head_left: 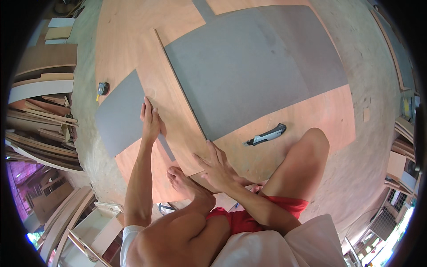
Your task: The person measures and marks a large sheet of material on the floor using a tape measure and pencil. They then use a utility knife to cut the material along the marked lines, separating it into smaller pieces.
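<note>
plywood strip [171,100] on laminate sheet [249,71], utility knife [266,135] right of it, tape measure [102,88] far left

A rough concrete floor [356,66] carries a large plywood sheet [124,35]. On that sheet lie a wide grey laminate sheet [249,66], a smaller grey piece [119,113], a long plywood strip [171,115] (set slantwise between them), a utility knife [266,135] and a tape measure [102,88].

I see my left hand [150,121] flat on the plywood strip [171,113], my right hand [218,169] pressing its near end. A utility knife [267,135] lies just beside, on the plywood, near the grey laminate sheet [249,66].
</note>
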`<state>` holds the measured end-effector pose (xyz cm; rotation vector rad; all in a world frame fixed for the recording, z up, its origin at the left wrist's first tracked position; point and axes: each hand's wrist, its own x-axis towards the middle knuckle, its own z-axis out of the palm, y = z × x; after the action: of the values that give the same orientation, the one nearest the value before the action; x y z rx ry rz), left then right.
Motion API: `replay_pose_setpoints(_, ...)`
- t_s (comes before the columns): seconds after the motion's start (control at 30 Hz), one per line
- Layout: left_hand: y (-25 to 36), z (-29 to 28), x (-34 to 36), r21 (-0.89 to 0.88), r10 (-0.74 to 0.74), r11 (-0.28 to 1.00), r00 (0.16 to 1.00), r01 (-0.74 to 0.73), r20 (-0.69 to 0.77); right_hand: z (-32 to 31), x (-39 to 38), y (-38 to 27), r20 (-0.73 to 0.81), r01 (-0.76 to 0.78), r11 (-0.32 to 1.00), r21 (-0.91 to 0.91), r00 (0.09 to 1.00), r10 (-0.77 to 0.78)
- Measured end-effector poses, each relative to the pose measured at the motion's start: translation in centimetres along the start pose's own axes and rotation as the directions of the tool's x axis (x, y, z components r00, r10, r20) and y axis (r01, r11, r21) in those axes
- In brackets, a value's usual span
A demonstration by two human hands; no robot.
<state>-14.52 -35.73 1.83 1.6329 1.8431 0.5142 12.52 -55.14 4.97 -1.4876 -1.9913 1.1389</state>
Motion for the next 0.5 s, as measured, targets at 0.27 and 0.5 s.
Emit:
replay_pose_setpoints(0.27, -0.6, 0.0, -0.4, 0.014, 0.054, 0.998, 0.999, -0.054, 0.002, 0.4, -0.5, 2.6, -0.143, 0.075, 0.996, 0.056, 0.987, -0.066)
replay_pose_setpoints(0.5, -1.3, 0.0, -0.1, 0.041, 0.081, 0.996, 0.997, -0.081, 0.008, 0.5, -0.5, 3.3, -0.140, 0.095, 0.995, 0.022, 0.986, -0.091)
